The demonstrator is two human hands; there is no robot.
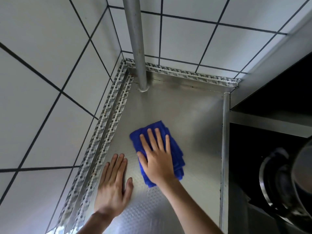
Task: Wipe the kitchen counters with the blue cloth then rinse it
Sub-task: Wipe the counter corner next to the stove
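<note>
A folded blue cloth (175, 150) lies on the steel counter (194, 125) in a tiled corner. My right hand (156, 157) presses flat on top of the cloth, fingers spread and pointing toward the back wall. My left hand (114, 184) rests flat on the bare counter just left of the cloth, fingers straight, holding nothing. The cloth's near end shows below my right wrist.
A grey vertical pipe (137, 44) meets the counter at the back corner. White tiled walls (42, 92) close the left and back, edged with patterned tape (101, 134). A raised steel lip (225, 141) bounds the counter on the right, beside a dark stove (276, 174).
</note>
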